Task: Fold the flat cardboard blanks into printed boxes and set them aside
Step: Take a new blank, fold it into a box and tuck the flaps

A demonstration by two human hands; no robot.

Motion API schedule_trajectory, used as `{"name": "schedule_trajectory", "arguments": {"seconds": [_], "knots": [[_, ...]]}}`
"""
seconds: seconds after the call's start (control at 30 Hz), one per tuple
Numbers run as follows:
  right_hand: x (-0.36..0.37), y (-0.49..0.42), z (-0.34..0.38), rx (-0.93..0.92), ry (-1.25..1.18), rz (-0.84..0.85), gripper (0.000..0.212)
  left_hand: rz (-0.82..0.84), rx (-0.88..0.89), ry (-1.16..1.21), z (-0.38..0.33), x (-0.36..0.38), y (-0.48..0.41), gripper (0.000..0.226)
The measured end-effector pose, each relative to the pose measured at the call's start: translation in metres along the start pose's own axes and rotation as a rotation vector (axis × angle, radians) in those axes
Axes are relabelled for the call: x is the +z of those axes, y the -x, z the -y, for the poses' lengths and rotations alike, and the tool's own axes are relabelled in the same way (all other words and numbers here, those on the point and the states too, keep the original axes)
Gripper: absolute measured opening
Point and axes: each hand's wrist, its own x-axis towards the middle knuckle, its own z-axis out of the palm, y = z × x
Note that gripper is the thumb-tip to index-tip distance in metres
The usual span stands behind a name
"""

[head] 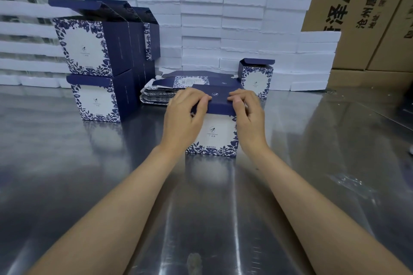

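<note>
Pinching the navy lid flap (pixel 220 105) of the printed box (pixel 212 134) mid-table, my left hand (pixel 184 116) and right hand (pixel 249 116) are gripping its corners; finished boxes (pixel 89 69) are stacking at left, flat blanks (pixel 161 94) behind, steel table (pixel 324 140) lying open rightward.

Both bare forearms reach forward; left hand (pixel 182 116) and right hand (pixel 248 116) curled, fingertips pinching

We see the left hand (pixel 184 116) and right hand (pixel 247 116) pressing the navy lid of a blue-and-white floral printed cardboard box (pixel 212 136) standing on the shiny steel bench (pixel 89 174); flat printed blanks (pixel 161 92) lie stacked just behind, folded boxes (pixel 93 69) stacked left.
</note>
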Motion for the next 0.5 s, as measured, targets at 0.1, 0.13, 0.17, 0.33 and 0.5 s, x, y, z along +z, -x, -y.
{"name": "schedule_trajectory", "arguments": {"seconds": [0.1,0.13,0.17,0.33,0.5], "knots": [[0.000,-0.001,0.001,-0.002,0.035,0.007,0.026,-0.031,-0.030,-0.058,-0.004,0.003,-0.002,0.028],[0.001,-0.001,0.002,-0.006,0.049,0.014,0.027,-0.042,-0.030,-0.077,-0.005,0.004,-0.003,0.032],[0.000,-0.002,0.004,-0.008,0.055,0.030,0.029,-0.053,-0.023,-0.105,-0.006,0.005,-0.004,0.036],[-0.015,-0.014,0.010,0.109,-0.295,-0.112,0.030,-0.064,0.058,0.002,0.003,-0.003,-0.006,0.036],[-0.019,-0.004,0.006,-0.024,0.128,0.018,0.030,-0.096,-0.004,0.170,0.021,-0.005,0.004,0.023]]}}
